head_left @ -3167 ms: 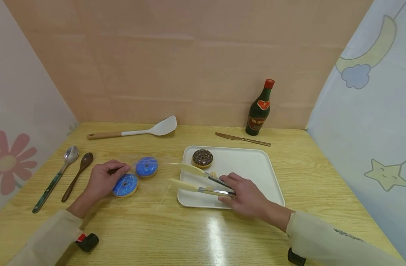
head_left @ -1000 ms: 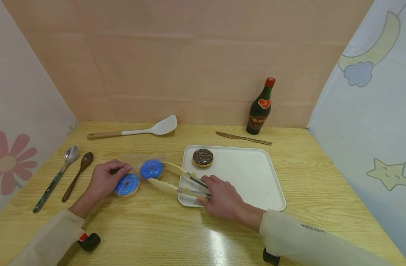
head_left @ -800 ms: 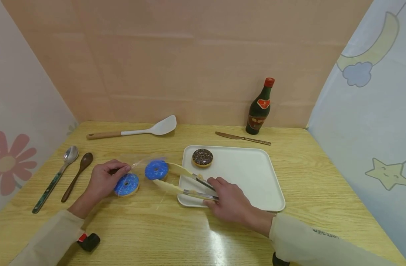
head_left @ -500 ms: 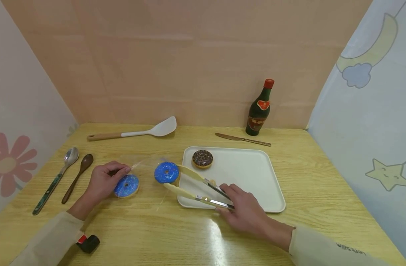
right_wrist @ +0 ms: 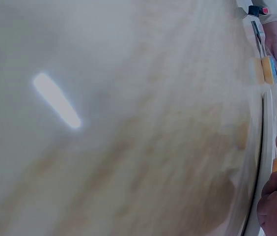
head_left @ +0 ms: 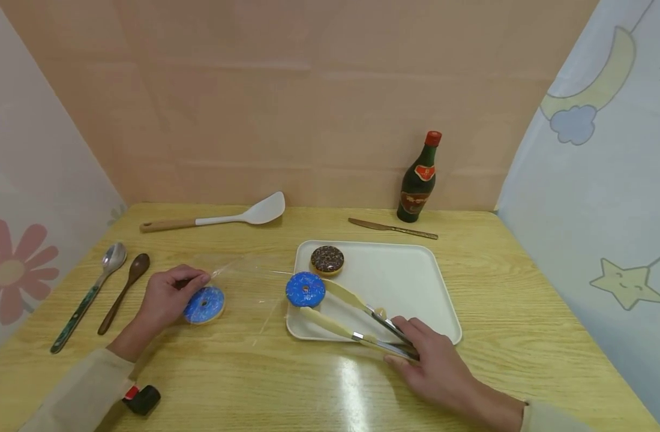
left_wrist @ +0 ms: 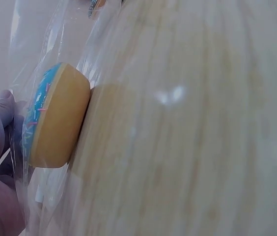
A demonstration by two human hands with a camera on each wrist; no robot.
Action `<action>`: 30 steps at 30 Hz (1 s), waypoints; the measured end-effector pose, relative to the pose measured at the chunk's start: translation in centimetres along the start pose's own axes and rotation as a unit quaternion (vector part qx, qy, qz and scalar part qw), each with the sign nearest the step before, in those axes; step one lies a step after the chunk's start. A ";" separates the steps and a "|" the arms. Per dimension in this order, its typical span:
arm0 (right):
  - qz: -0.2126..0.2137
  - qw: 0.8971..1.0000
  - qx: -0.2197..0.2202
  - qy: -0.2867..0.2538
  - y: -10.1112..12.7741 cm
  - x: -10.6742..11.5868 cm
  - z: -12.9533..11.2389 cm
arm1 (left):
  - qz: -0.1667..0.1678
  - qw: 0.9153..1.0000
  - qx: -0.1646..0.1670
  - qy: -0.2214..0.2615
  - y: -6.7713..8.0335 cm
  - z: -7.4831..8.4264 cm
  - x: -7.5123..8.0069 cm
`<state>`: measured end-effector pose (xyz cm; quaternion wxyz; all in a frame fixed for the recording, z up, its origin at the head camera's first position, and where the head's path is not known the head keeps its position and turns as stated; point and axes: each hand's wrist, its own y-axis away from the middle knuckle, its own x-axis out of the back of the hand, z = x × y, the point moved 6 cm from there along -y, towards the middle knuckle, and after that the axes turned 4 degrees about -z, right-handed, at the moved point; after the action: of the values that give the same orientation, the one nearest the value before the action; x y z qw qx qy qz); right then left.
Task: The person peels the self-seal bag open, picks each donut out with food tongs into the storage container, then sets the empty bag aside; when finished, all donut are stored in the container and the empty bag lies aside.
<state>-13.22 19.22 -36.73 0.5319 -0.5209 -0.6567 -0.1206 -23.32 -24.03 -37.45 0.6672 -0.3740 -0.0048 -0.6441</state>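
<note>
My right hand (head_left: 435,366) grips cream-tipped tongs (head_left: 357,324) that pinch a blue-iced donut (head_left: 305,289) over the left edge of the white tray (head_left: 411,282). A chocolate donut (head_left: 327,259) lies at the tray's far left corner. My left hand (head_left: 168,294) pinches a clear plastic bag (head_left: 243,282) spread on the table, with a second blue donut (head_left: 204,305) inside, beside the fingers. The left wrist view shows that donut (left_wrist: 55,118) edge-on under the bag film (left_wrist: 45,54). In the right wrist view only the tray rim (right_wrist: 266,147) and my right fingers (right_wrist: 276,206) show.
A white spatula (head_left: 222,217), a knife (head_left: 392,228) and a dark bottle (head_left: 418,179) lie along the back wall. A metal spoon (head_left: 87,297) and a wooden spoon (head_left: 123,285) lie at the left. A small black object (head_left: 141,398) sits near my left sleeve.
The tongs closed on one blue donut in the bag and drew it right, out of the bag, to the tray's left edge. My left hand stayed holding the bag.
</note>
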 end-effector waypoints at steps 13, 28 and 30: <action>0.017 0.996 -0.077 0.043 2.1 3.1 2.7 | 0.003 1.000 -0.005 0.012 0.0 1.4 0.3; 0.030 0.990 -0.102 0.088 2.4 4.5 5.7 | -0.003 1.000 0.006 0.012 0.0 0.1 0.1; 0.026 0.990 -0.111 0.088 2.3 4.6 6.0 | -0.003 1.000 0.004 0.014 0.0 0.0 0.0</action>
<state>-14.31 27.04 -36.32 0.5294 -0.5806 -0.5765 -0.2241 -23.28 -24.05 -37.40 0.6667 -0.3622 0.0007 -0.6514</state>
